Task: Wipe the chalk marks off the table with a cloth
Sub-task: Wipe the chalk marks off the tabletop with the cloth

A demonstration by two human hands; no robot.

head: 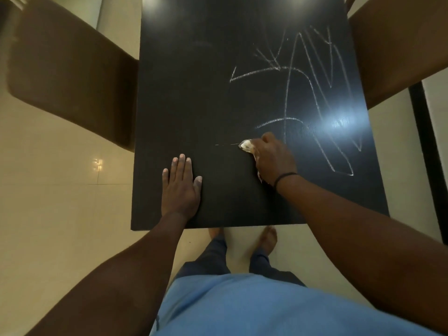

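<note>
A person's right hand (274, 158) clutched a crumpled whitish cloth (246, 146) against the matte black rectangular table (194, 105), its fingers curled over the wad at the near end of white scrawled chalk marks (312, 93) covering the table's right half. The left hand (181, 187) lay flat on the tabletop, fingers straight, holding nothing. Brown chairs (68, 76) flanked the table.

right hand (274, 161) presses a cloth (247, 146) on the black table (194, 93) beside chalk marks (315, 93); left hand (180, 187) rests flat nearby.
</note>
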